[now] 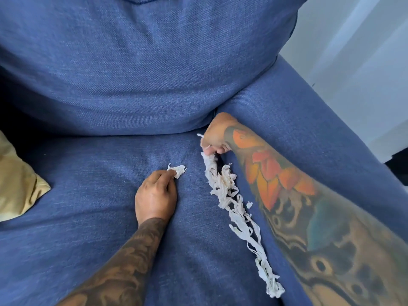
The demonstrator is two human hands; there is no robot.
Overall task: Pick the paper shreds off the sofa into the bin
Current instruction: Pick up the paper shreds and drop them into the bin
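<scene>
White paper shreds lie on the blue sofa seat (pixel 92 217). My left hand (pixel 155 195) pinches a small clump of shreds (pixel 178 169) at mid-seat. My right hand (pixel 217 135), by the seam where the seat meets the armrest, grips the top of a long trail of shreds (pixel 234 204). That trail runs down along the armrest edge toward the front of the seat. One tiny scrap (pixel 249 204) lies just right of the trail. No bin is in view.
A large blue back cushion (pixel 143 69) rises behind the seat. The blue armrest (pixel 309 120) runs along the right, under my right forearm. A tan pillow (pixel 15 184) sits at the left edge. White wall and floor show at the far right.
</scene>
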